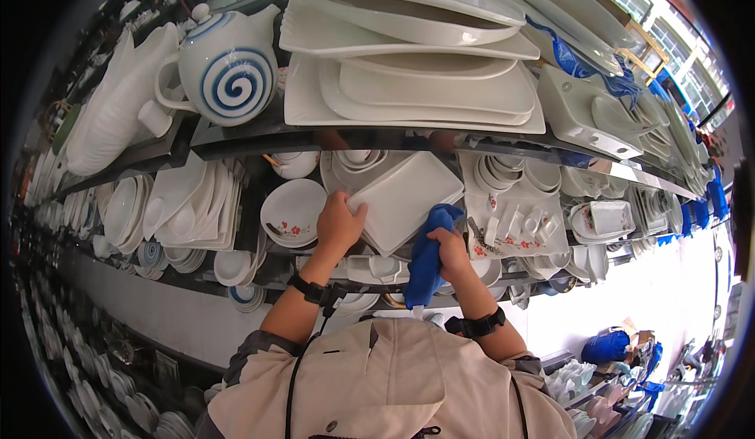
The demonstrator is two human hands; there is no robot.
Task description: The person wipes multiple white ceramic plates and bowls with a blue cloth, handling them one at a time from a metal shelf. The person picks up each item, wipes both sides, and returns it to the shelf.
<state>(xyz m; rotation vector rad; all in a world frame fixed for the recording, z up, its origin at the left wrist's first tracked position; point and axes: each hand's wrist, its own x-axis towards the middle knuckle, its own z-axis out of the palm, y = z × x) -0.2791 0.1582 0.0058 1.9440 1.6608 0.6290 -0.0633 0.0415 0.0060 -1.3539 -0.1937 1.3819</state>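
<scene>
A white rectangular plate [407, 201] is held tilted over the middle shelf. My left hand [340, 223] is closed on its left edge, with the thumb on the upper face. In my right hand [451, 253] a blue cloth [429, 262] is bunched and hangs down, and its upper end lies against the plate's right edge. Left of my left hand stands a round white plate with red flowers [292, 212]. Behind the held plate are nested white dishes [354, 164], partly hidden by it.
On the shelf above are stacked white platters [425, 85] and a teapot with a blue spiral [228, 65]. A flowered tray [515, 238] with small dishes sits to the right. Upright plates [193, 203] stand left. A blue bundle [605, 346] lies at the lower right.
</scene>
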